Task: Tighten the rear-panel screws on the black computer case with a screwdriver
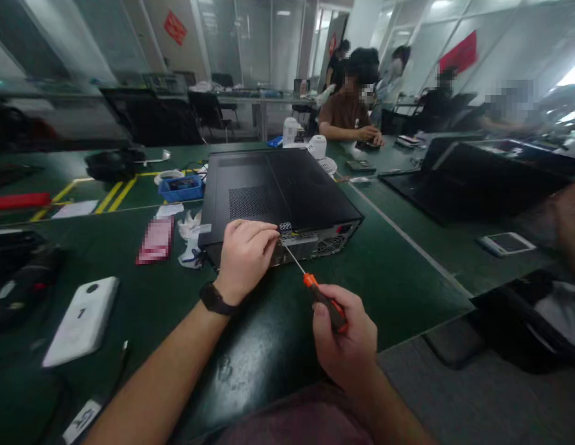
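Observation:
A black computer case (310, 185) lies on its side on the green table, its rear panel with a fan grille facing me. My right hand (347, 327) is wrapped round the orange and dark handle of a screwdriver (297, 256). The long shaft points up and left, and its tip is at the rear edge of the case. At that same spot my left hand (248, 250), with a dark band on the wrist, has its fingers pinched together near the tip. Whatever those fingers may hold is too small to see.
Left of the case are a blue tray (180, 188) of small parts, a crumpled plastic bag (191, 241) and a pink packet (156, 239). A white power bank (83, 321) lies nearer. On the right are a laptop (482, 173) and a phone (507, 243). A person (347, 102) sits opposite.

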Tool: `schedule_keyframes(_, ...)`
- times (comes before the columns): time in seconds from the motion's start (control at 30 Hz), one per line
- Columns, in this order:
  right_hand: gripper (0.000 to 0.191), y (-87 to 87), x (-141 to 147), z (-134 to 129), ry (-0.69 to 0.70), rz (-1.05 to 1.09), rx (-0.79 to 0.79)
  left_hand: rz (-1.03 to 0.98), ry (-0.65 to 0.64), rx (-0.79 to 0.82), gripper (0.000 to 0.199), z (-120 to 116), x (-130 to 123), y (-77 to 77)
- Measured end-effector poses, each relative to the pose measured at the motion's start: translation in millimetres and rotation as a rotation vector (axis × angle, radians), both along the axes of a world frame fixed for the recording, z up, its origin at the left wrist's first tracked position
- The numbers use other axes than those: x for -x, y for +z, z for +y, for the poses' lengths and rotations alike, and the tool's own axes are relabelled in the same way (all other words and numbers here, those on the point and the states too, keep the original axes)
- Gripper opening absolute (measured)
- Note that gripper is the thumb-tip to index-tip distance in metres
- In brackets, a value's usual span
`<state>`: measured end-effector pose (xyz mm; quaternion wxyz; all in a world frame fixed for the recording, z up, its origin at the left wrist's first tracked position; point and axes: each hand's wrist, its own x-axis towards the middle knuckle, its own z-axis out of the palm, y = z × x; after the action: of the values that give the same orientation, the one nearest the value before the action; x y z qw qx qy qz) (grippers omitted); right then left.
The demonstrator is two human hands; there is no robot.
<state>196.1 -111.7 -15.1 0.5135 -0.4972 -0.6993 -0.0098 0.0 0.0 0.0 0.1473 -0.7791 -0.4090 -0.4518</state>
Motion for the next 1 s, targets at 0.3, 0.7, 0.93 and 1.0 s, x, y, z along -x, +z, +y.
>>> schedule_keyframes(0.3, 0.024, 1.9, -6.8, -8.2, 0.048, 0.048, 0.035, -0.002, -0.017, 0.046, 0.007, -3.8, -3.2, 4.8)
schedule_keyframes(0.7, 0.017, -14.6, -52.6, -18.9, 0.276, 0.273, 0.394, 0.279, 0.004, 0.346, 0.012, -39.0, -6.0, 5.0)
schedule_keyframes(0.93, 0.022, -25.7, -74.7, -12.6, 0.416, 0.123, 0.837, 0.488, -0.037, 0.710, 0.010, -73.4, 20.6, -23.7)
schedule_keyframes(1.0, 0.019, -27.2, -73.5, -9.8, 0.468, -0.002, 0.884, 0.489, -0.046, 0.803, 0.010, -83.4, 29.3, -32.5)
